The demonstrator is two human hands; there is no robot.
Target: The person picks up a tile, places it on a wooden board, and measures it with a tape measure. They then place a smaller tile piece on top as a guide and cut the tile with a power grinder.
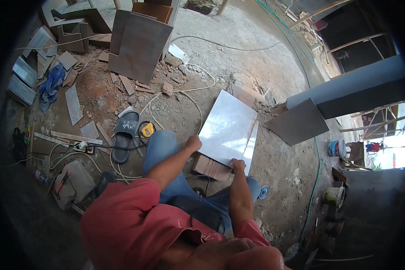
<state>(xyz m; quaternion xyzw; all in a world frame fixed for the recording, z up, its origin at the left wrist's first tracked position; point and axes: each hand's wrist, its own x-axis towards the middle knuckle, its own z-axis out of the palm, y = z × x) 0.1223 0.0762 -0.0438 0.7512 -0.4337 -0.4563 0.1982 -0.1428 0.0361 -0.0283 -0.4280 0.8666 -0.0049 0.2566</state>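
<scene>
A glossy light-grey tile (pixel 227 123) lies before my knees, with a narrow strip (pixel 252 146) along its right side set off by a brownish line. My left hand (pixel 193 143) is closed on the tile's left corner. My right hand (pixel 239 165) is closed at the near edge, fingers by the line between tile and strip. Under the near edge shows a reddish-brown grooved block (pixel 213 168). A blue disc (pixel 264 192) sits beside my right knee. Left of my other knee are a yellow tape measure (pixel 147 130) and a dark slide sandal (pixel 125 135).
Large tiles (pixel 141 45) lean upright ahead, amid rubble and broken pieces. Another tile (pixel 299 121) leans by a grey column (pixel 346 85) at right. Cables and a green hose (pixel 318 166) cross the floor. Buckets (pixel 334 196) stand far right; a blue cloth (pixel 51 87) lies left.
</scene>
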